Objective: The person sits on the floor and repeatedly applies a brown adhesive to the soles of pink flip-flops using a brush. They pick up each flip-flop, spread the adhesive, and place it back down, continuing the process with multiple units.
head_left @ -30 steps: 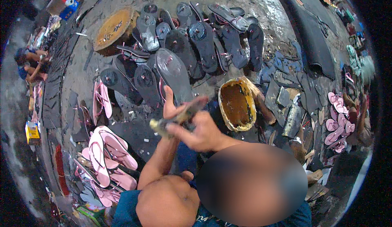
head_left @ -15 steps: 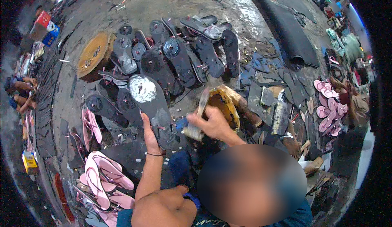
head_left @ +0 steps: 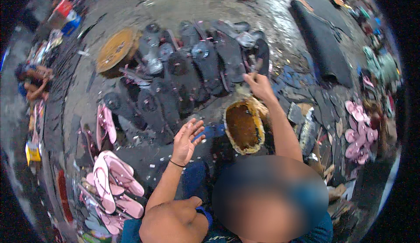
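Observation:
My left hand (head_left: 188,141) is raised in front of me, palm up, with fingers spread and nothing in it. Farther off to the right, my right hand (head_left: 261,87) is closed beside a black sandal sole (head_left: 262,53). A thin tan handle (head_left: 258,64) sticks up past its fingers and looks like the brush's; motion blurs it and the bristles are hidden. Below that hand stands a yellow-crusted pot (head_left: 243,125) with brown contents. Black soles (head_left: 205,68) lie in rows ahead, several with thin straps. One dark sole (head_left: 165,98) rests just beyond my left hand.
A round wooden block (head_left: 116,53) stands at the far left. Pink sandals (head_left: 118,177) are piled at the near left, with more pink sandals (head_left: 359,131) at the right. A rolled black sheet (head_left: 319,44) lies at the far right, and scraps (head_left: 302,112) litter the floor beside the pot.
The white-smeared sole has left my left hand, which is now open. My right hand has moved forward and right from beside it to the far rows. The view has shifted slightly.

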### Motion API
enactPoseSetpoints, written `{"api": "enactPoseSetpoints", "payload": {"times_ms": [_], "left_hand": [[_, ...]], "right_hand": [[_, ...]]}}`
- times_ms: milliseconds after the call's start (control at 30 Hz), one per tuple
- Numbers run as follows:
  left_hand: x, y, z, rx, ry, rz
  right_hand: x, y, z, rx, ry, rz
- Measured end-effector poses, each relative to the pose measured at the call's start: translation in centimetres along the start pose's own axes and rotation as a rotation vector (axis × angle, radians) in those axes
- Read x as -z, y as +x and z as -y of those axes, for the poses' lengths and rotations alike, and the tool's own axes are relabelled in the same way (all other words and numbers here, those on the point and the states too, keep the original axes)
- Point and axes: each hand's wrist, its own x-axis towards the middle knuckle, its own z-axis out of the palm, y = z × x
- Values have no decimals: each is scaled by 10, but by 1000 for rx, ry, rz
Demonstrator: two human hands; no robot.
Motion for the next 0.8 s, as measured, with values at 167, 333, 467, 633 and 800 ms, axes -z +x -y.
{"api": "enactPoseSetpoints", "payload": {"times_ms": [167, 333, 467, 633, 800], "left_hand": [[83, -30, -31, -299, 307, -376], [237, 4, -116, -732, 841, -998], [319, 52, -170, -720, 1070, -1231], [406, 10, -218, -511, 849, -969], [212, -59, -111, -569, 316, -576]], "right_hand": [[-9, -70, 9, 68, 192, -205], [2, -138, -19, 42, 228, -93], [-7, -176, -1, 5, 365, -113], [-8, -174, 15, -36, -60, -109], [-21, -160, -14, 253, -272, -243]]}}
